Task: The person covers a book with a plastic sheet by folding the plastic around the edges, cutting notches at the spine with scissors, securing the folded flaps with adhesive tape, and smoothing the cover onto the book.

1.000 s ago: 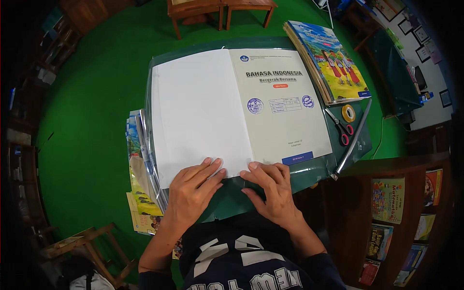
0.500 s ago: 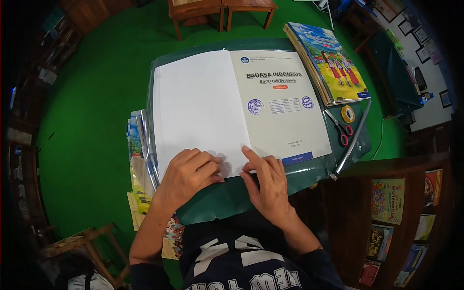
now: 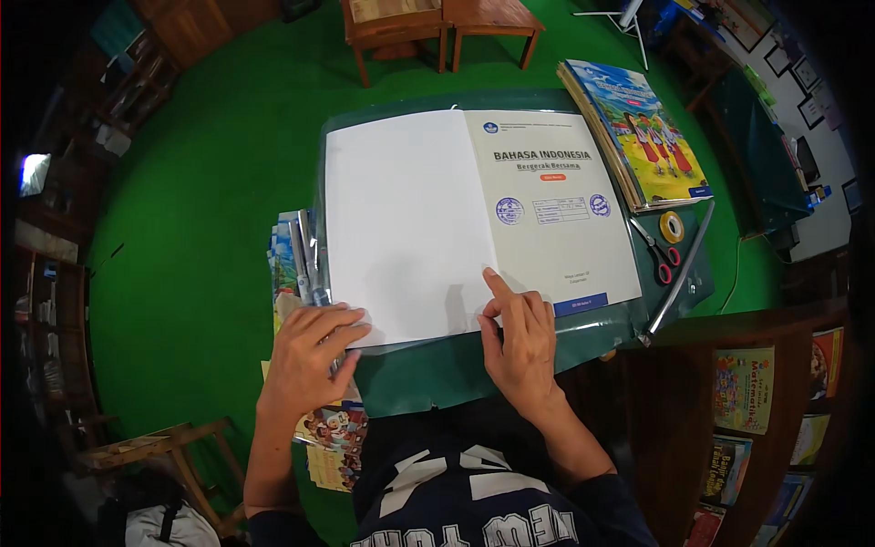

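An open book titled "Bahasa Indonesia" lies on a green-covered table over clear plastic film. Its blank white inside cover is on the left and the stamped title page on the right. My left hand rests at the white side's lower left corner, fingers bent over the edge and thumb apart below. Near the bottom of the fold, my right hand presses its stretched index finger down. The thumb is apart from that finger, and the other fingers are curled.
Right of the book are scissors, a yellow tape roll and a clear rolled film. A stack of books stands behind them. Rolled film and more books lie at the left edge. A bookshelf is at lower right.
My left hand has moved left from near the fold to the white side's lower left corner. My right hand remains by the fold. The whole view has shifted slightly.
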`<state>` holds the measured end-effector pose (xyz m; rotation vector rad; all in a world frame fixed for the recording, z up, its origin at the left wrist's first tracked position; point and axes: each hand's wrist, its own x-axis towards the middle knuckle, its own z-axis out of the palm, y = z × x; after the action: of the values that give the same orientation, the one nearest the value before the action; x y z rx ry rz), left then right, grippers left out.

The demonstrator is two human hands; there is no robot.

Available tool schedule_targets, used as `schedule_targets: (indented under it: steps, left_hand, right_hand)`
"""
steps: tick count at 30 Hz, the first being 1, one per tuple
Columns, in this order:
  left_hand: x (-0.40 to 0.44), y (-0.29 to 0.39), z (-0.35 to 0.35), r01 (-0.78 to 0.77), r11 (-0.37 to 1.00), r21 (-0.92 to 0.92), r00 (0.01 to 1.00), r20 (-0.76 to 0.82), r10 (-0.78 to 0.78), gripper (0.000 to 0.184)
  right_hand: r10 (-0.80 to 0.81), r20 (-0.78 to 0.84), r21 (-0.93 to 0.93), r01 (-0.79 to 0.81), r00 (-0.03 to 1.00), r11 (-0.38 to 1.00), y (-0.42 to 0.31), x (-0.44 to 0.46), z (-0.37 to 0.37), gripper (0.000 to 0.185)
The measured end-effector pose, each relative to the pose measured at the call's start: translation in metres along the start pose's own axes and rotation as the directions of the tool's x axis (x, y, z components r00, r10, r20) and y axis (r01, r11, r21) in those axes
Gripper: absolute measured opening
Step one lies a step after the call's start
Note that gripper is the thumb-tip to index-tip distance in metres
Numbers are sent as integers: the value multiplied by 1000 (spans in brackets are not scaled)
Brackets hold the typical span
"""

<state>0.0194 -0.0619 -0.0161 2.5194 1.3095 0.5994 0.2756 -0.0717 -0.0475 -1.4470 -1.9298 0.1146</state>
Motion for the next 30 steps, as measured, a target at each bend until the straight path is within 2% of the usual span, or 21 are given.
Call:
schedule_targets:
  steps: [8, 14, 18, 19, 23, 24, 28, 29, 30]
  left_hand:
    - [-21, -40, 18, 28, 980, -199, 987, -148, -59, 17]
    - [-23, -43, 23, 100, 974, -203, 958, -246, -150, 19]
    - [-22, -43, 25, 158, 963, -217, 951, -227, -208, 20]
    - [-22, -41, 24, 158, 963, -217, 951, -228, -207, 20]
    - [-20, -37, 22, 185, 969, -162, 949, -225, -219, 20]
    - [-20, -37, 22, 185, 969, -162, 949, -228, -219, 20]
    - [-21, -35, 21, 188, 975, -117, 951, -228, -211, 20]
    - [-21, -34, 22, 188, 975, -116, 950, -229, -210, 20]
    - [-22, -33, 22, 182, 978, -104, 949, -241, -202, 20]
  right_hand:
    - [-25, -17, -65, 24, 1000, 998, 1, -3, 4, 57]
    - [-45, -30, -84, 42, 999, 996, -2, -2, 3, 54]
    - [-395, 129, 22, 396, 909, 918, 10, -1, -1, 57]
    - [-395, 129, 21, 396, 909, 918, 11, 0, -3, 57]
    - [-627, 322, -4, 663, 710, 749, 11, 5, -10, 62]
    - [-629, 321, -4, 665, 708, 747, 11, 6, -9, 62]
    - [-562, 150, 245, 520, 813, 818, 4, 9, -3, 64]
    - [-563, 148, 245, 522, 813, 817, 1, 11, -1, 64]
    - [-490, 131, 269, 445, 862, 854, -4, 12, 2, 65]
